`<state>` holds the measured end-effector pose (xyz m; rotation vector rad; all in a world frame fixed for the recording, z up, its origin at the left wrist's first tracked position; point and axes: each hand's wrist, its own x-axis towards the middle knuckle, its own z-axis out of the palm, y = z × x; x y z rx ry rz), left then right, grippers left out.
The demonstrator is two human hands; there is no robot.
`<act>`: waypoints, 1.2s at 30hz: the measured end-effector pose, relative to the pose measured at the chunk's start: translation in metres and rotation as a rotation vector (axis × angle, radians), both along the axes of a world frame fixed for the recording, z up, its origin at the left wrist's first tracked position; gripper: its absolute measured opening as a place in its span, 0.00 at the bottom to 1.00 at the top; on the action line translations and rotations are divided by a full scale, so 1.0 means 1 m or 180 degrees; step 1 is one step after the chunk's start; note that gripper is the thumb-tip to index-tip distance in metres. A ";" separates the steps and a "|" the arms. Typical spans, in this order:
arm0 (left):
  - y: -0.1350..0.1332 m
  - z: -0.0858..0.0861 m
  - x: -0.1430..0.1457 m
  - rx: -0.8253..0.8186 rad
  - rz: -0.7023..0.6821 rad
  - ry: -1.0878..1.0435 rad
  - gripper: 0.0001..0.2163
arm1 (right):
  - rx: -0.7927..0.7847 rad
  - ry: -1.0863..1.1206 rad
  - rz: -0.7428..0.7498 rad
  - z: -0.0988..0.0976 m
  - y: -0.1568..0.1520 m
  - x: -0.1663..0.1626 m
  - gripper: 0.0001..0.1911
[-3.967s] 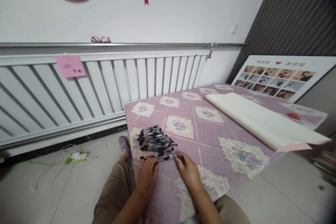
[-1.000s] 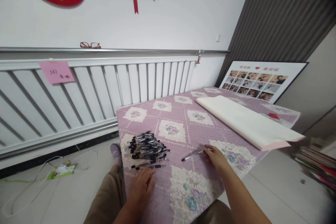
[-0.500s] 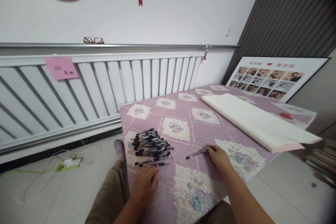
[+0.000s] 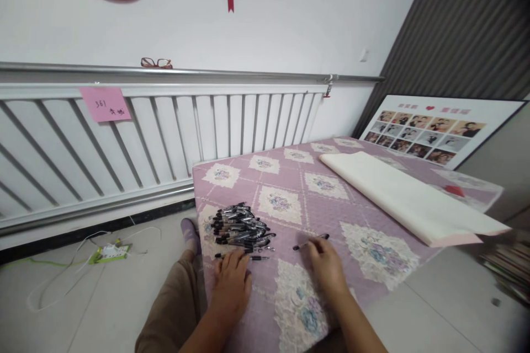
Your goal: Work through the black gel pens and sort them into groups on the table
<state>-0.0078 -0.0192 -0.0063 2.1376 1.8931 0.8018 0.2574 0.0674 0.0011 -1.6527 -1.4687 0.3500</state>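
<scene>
A pile of black-and-clear pens [image 4: 240, 226] lies on the flowered purple tablecloth [image 4: 285, 237]. My left hand [image 4: 232, 281] rests at the pile's near edge, its fingers stretched out over a pen [image 4: 259, 258] whose end sticks out to the right. A separate pen [image 4: 324, 237] lies on the cloth right of the pile. Over its middle is my right hand [image 4: 327, 265], the fingers bent and slightly blurred. Whether they grip that pen is hidden.
A folded cream sheet [image 4: 381, 193] lies along the table's right side, with a photo board [image 4: 426, 127] behind it. A white radiator [image 4: 232, 121] runs along the wall. A power strip [image 4: 110, 252] with cables sits on the floor at left.
My right hand has shifted left from the far end of the separate pen to over its middle. My left fingers have moved forward onto the pen at the pile's edge.
</scene>
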 end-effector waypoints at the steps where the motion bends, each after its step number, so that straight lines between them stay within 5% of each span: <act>1: 0.000 0.000 0.001 -0.0003 0.0016 0.0024 0.21 | 0.0109 -0.0135 0.0333 -0.001 -0.005 -0.014 0.14; 5: 0.000 -0.001 0.001 -0.0022 -0.0001 0.0088 0.20 | 0.0182 -0.0627 0.1070 -0.001 -0.014 -0.059 0.12; 14: 0.001 0.000 -0.001 0.0040 -0.0118 -0.0081 0.18 | -0.0193 -0.1092 0.1117 0.000 -0.009 -0.079 0.10; 20: 0.000 0.005 0.000 -0.0144 -0.0043 0.0046 0.16 | -0.0091 -0.0739 0.0842 -0.004 -0.017 -0.077 0.05; 28: -0.001 0.006 0.001 -0.0211 0.0103 0.0240 0.13 | -0.0106 0.0495 0.0360 -0.012 -0.048 -0.088 0.14; 36: 0.000 0.004 -0.002 -0.0123 0.0113 -0.0120 0.11 | 0.0051 0.0944 0.0129 -0.019 -0.060 -0.089 0.13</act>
